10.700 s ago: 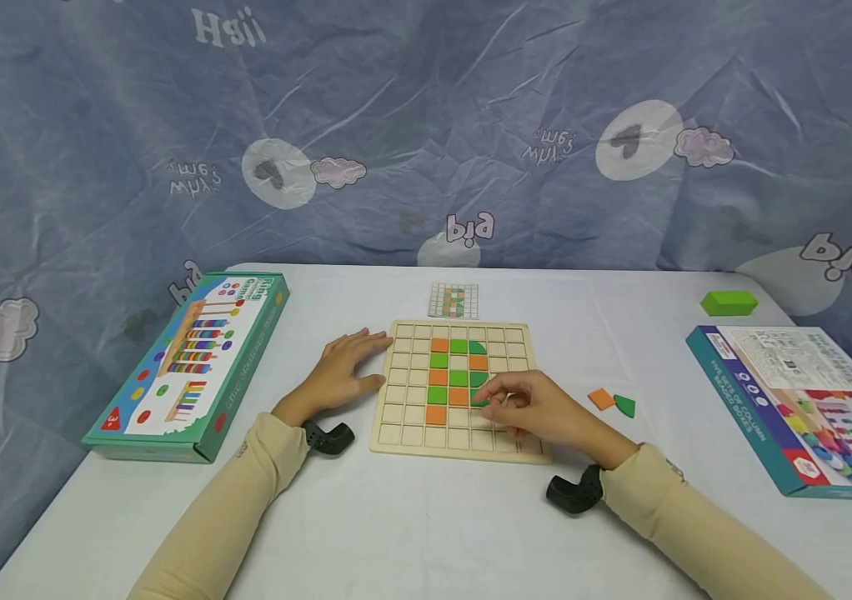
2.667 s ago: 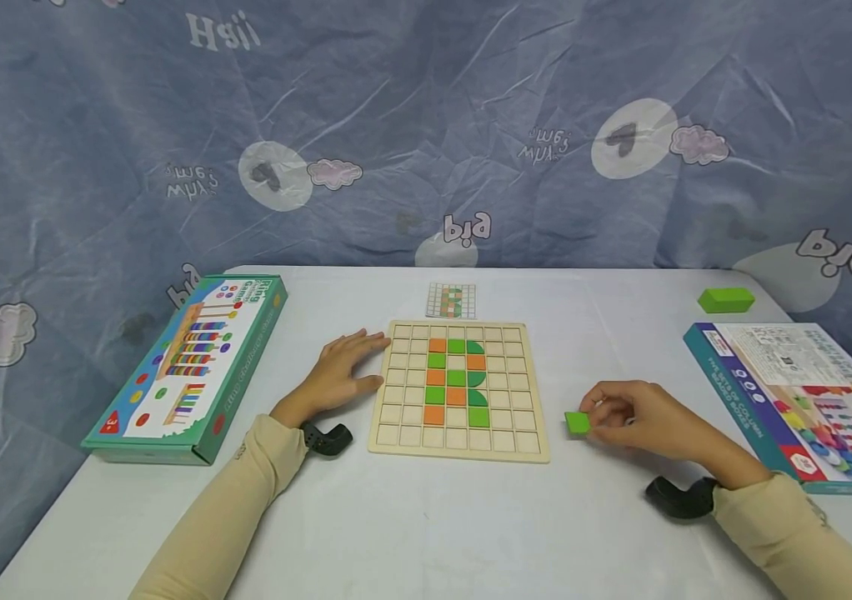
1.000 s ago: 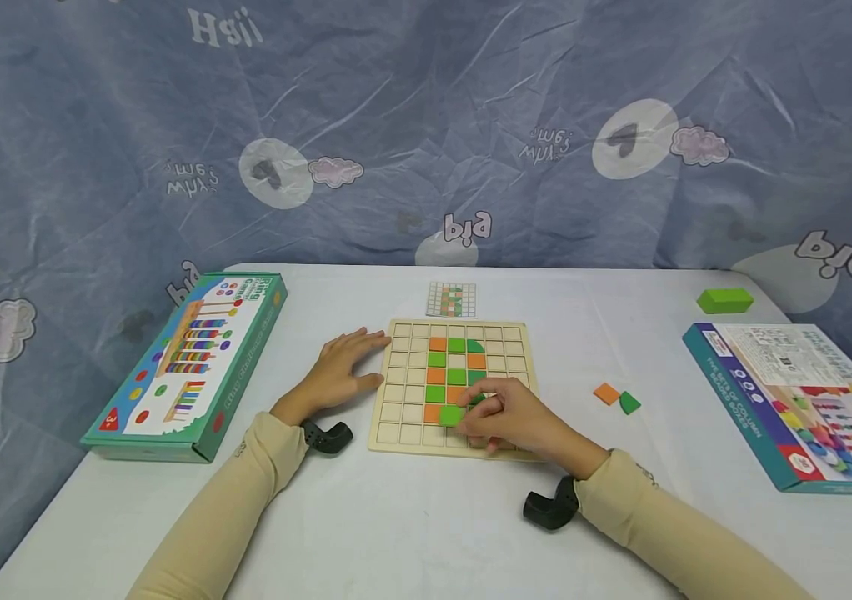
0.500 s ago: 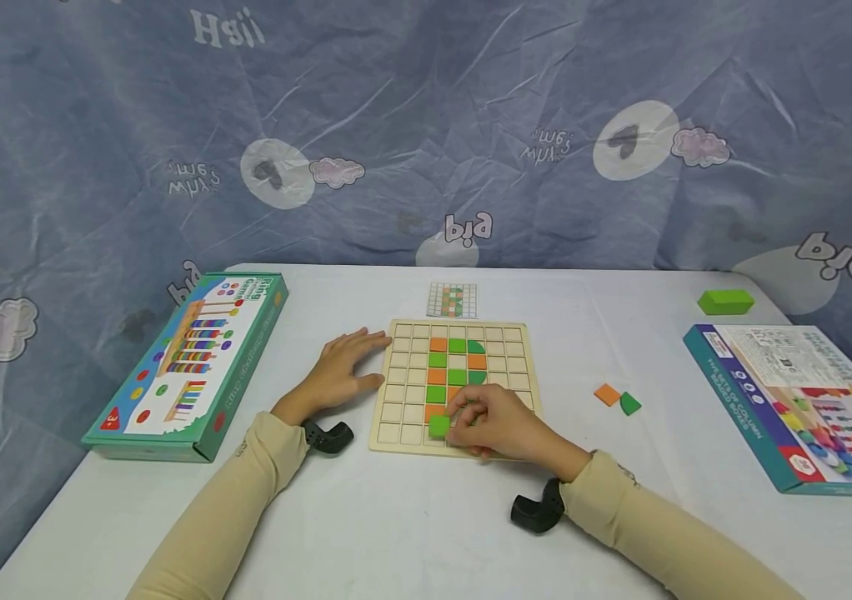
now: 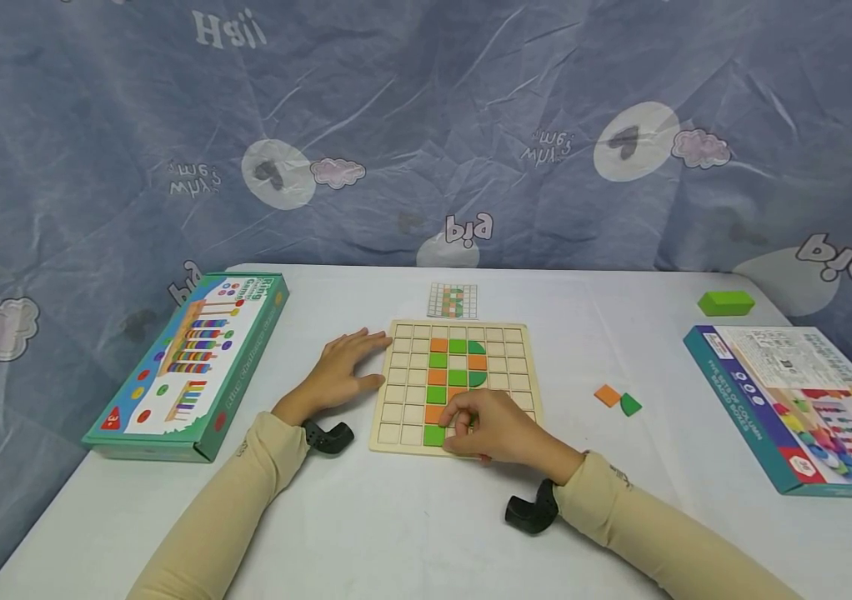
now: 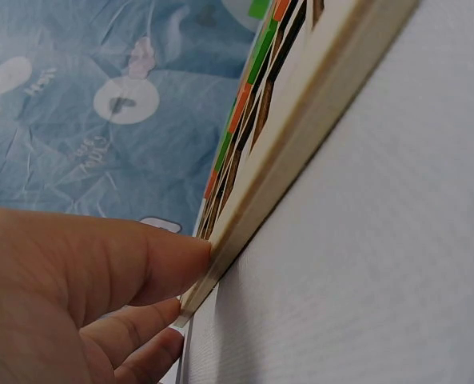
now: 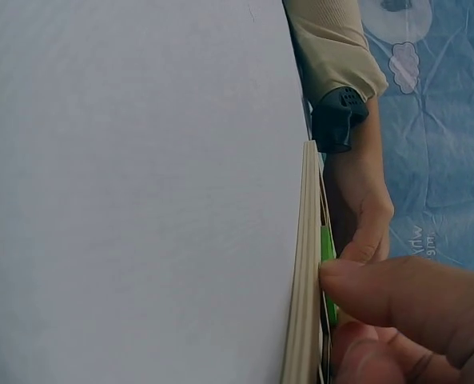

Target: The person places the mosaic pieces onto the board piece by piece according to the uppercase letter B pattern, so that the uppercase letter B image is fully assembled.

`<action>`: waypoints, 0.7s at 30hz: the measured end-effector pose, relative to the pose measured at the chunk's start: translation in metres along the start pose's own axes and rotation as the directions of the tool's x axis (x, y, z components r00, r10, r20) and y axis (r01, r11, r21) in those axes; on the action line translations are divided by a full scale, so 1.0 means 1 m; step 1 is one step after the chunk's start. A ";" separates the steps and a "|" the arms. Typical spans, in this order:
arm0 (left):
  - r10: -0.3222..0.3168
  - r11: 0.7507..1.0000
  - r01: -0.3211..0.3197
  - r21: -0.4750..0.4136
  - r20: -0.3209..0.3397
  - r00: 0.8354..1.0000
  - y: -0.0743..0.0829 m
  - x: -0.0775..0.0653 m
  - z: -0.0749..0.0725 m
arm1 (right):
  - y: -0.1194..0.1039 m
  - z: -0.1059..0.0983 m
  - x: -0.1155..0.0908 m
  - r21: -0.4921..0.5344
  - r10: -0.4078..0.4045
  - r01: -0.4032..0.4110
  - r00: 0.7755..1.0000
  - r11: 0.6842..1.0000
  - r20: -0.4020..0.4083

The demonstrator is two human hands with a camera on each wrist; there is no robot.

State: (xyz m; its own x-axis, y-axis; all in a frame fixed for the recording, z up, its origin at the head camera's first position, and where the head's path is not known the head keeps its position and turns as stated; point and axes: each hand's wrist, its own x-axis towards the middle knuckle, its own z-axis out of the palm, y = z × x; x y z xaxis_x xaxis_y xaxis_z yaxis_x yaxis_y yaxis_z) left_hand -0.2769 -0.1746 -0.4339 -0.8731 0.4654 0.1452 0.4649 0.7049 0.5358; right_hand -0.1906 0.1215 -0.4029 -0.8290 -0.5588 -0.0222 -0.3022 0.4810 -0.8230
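Note:
A wooden grid board (image 5: pixel 399 433) bears orange and green tiles in its cells. At the board's left edge my left hand (image 5: pixel 338 372) rests with fingers extended; in the left wrist view its thumb (image 6: pixel 173 260) touches the board's side. My right hand (image 5: pixel 497 427) bends over the board's lower part and pinches the right edge of a green square tile (image 5: pixel 434 435) at the bottom-row cell under the orange tile (image 5: pixel 435 414). In the right wrist view, the thumb (image 7: pixel 356 280) touches this tile. The hand hides several cells to its right.
A small pattern card (image 5: pixel 452 301) lies behind the board. An orange square tile (image 5: pixel 607 395) and a green quarter-round tile (image 5: pixel 630 404) lie to the right. Game boxes flank both sides, one left (image 5: pixel 193 358) and one right (image 5: pixel 809 408); a green block (image 5: pixel 726 303) stands farther back.
My right hand fetched the green square from the table's right, carried it over the board, then left and toward me, down to the bottom row. My left hand has stayed put.

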 end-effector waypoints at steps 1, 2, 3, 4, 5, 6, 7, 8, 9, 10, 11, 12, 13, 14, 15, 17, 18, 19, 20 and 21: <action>-0.001 1.000 0.001 -0.002 0.001 1.000 0.000 0.000 0.000 | -0.001 0.000 0.000 0.001 0.001 -0.001 1.000 1.000 0.001; -0.002 1.000 0.002 -0.002 0.001 1.000 0.000 0.000 0.000 | -0.001 0.000 0.000 0.002 0.002 -0.002 1.000 1.000 0.001; -0.003 1.000 0.003 -0.003 0.002 1.000 0.000 0.000 0.000 | -0.001 0.000 0.000 0.003 0.002 -0.002 1.000 1.000 0.001; -0.004 1.000 0.004 -0.003 0.002 1.000 0.000 0.000 0.000 | -0.002 0.000 -0.001 0.002 0.002 -0.002 1.000 1.000 0.000; -0.005 1.000 0.005 -0.004 0.003 1.000 0.001 0.000 0.000 | -0.002 0.001 -0.001 0.003 0.002 -0.002 1.000 1.000 -0.001; -0.007 1.000 0.007 -0.004 0.005 1.000 0.001 0.000 0.000 | -0.002 0.001 -0.001 0.004 0.000 0.000 1.000 1.000 0.000; -0.006 1.000 0.006 -0.004 0.006 1.000 0.001 0.000 0.000 | -0.002 0.001 -0.001 0.005 -0.002 0.002 1.000 1.000 0.000; -0.007 1.000 0.007 -0.004 0.007 1.000 0.001 0.000 -0.001 | -0.002 0.000 -0.001 0.005 -0.005 0.005 1.000 1.000 0.002; -0.007 1.000 0.007 -0.002 0.008 1.000 0.001 0.000 -0.001 | -0.001 0.000 -0.001 0.010 -0.009 0.009 1.000 1.000 0.007; -0.005 1.000 0.005 0.001 0.008 1.000 0.001 0.000 0.000 | -0.001 0.000 -0.001 0.020 -0.011 0.011 1.000 1.000 0.013; -0.004 1.000 0.004 0.003 0.008 1.000 0.001 0.000 0.000 | 0.000 -0.001 0.000 0.032 -0.014 0.013 1.000 0.999 0.020; -0.005 1.000 0.005 0.004 0.010 1.000 0.001 0.000 0.000 | 0.001 -0.002 0.000 0.052 -0.012 0.010 0.999 0.999 0.032; -0.004 1.000 0.004 0.006 0.010 1.000 0.001 0.000 0.000 | 0.002 -0.004 0.000 0.079 -0.012 0.009 0.999 0.997 0.045; -0.004 1.000 0.004 0.005 0.012 1.000 0.001 0.000 0.000 | 0.003 -0.005 0.000 0.113 -0.012 0.004 0.998 0.994 0.062; -0.002 1.000 0.002 0.006 0.011 1.000 0.001 0.001 0.000 | 0.004 -0.007 0.001 0.154 -0.007 -0.006 0.997 0.988 0.079; -0.002 1.000 0.002 0.003 0.009 1.000 0.000 0.000 0.000 | 0.006 -0.011 0.001 0.240 0.007 -0.035 0.993 0.970 0.118; -0.002 1.000 0.002 0.001 0.010 1.000 0.000 0.000 0.000 | 0.006 -0.014 0.001 0.271 0.009 -0.045 0.991 0.962 0.133; 0.000 1.000 0.000 0.001 0.008 1.000 0.000 0.000 0.000 | 0.006 -0.016 0.001 0.292 0.005 -0.047 0.990 0.955 0.144; -0.001 1.000 0.001 0.002 0.008 1.000 0.000 0.000 0.000 | 0.007 -0.020 0.001 0.306 0.002 -0.049 0.989 0.951 0.150; -0.001 1.000 0.001 0.003 0.008 1.000 -0.001 0.000 0.000 | 0.008 -0.023 0.000 0.313 0.002 -0.049 0.988 0.949 0.152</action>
State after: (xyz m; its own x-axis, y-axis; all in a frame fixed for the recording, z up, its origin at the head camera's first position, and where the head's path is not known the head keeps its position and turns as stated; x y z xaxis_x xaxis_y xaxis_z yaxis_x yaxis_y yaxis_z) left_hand -0.2776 -0.1750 -0.4340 -0.8725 0.4688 0.1377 0.4642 0.7071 0.5335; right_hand -0.2041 0.1406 -0.3961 -0.7486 -0.6540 -0.1093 -0.0986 0.2728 -0.9570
